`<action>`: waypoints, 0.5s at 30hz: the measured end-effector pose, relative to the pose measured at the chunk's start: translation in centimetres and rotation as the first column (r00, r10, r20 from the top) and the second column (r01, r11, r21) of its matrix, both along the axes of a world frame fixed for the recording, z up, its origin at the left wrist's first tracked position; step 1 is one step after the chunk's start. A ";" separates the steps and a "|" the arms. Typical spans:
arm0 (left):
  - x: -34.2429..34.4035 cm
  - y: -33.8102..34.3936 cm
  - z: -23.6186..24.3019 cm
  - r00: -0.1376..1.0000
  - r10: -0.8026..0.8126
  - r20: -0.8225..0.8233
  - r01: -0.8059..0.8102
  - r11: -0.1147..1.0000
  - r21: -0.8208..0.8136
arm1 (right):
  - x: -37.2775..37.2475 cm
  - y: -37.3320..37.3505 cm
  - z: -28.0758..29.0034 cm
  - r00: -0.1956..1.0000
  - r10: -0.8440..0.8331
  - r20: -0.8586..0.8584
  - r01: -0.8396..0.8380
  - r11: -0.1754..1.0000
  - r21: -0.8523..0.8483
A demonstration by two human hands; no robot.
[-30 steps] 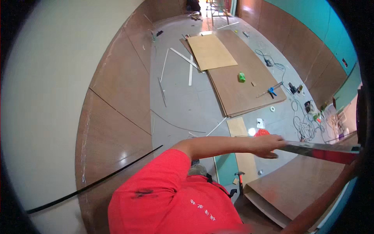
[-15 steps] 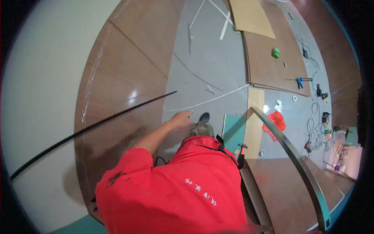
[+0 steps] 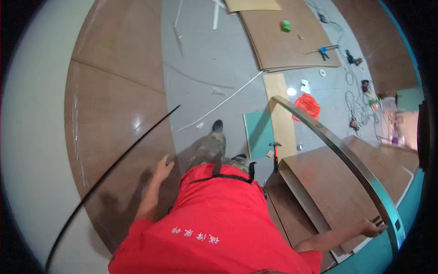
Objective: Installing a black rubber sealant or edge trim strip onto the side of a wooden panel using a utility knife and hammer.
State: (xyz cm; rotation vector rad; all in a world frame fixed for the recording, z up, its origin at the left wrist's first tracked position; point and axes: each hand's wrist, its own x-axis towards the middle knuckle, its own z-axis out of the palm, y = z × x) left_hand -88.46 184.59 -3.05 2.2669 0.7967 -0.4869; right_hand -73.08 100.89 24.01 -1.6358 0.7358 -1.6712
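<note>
At left, my left hand (image 3: 163,168) is held with its fingers loosely apart and nothing visible in them. It is in front of the brown panelled surface (image 3: 123,91), to the right of a long thin black strip (image 3: 112,169). My right arm reaches out to the far right, over a brown box-like cabinet piece (image 3: 328,178). There my right hand (image 3: 373,227) is closed, with something small and dark at its fingers that I cannot make out. Right beside those fingertips is the lower end of a long metal bar (image 3: 340,146); whether they touch it is unclear.
A hammer (image 3: 275,155) lies near a green board (image 3: 259,134) and a pale plank (image 3: 283,118). Beyond are a red plastic bag (image 3: 306,108), stacked brown boards (image 3: 292,48), a blue-handled caulking gun (image 3: 324,52) and tangled cables (image 3: 358,102). A thin white strip (image 3: 223,100) crosses the floor.
My left hand has drawn back toward my body. My right hand has come into view at the lower end of the metal bar. The view has shifted, with my body turned.
</note>
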 end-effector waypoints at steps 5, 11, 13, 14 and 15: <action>0.3 4.0 -3.7 0.997 -0.065 -0.039 0.063 0.997 -0.055 | 2.5 12.4 -10.7 0.996 -0.086 0.041 0.076 0.979 0.191; 13.7 8.7 -5.4 0.976 -0.217 -0.016 0.215 0.974 -0.067 | 1.5 19.8 -27.0 0.526 0.730 -0.437 -0.045 0.537 0.842; 19.3 9.6 -4.9 0.959 -0.268 0.091 0.275 0.959 -0.065 | 1.7 23.3 -28.5 0.254 0.854 -0.455 0.126 0.437 0.891; 23.4 9.2 -3.4 0.952 -0.291 0.091 0.297 0.953 -0.065 | 1.0 24.8 -28.9 0.277 0.848 -0.453 0.156 0.425 0.892; 26.7 9.1 -2.8 0.942 -0.318 0.112 0.325 0.944 -0.052 | 0.1 26.0 -29.6 0.292 0.871 -0.395 0.261 0.325 0.909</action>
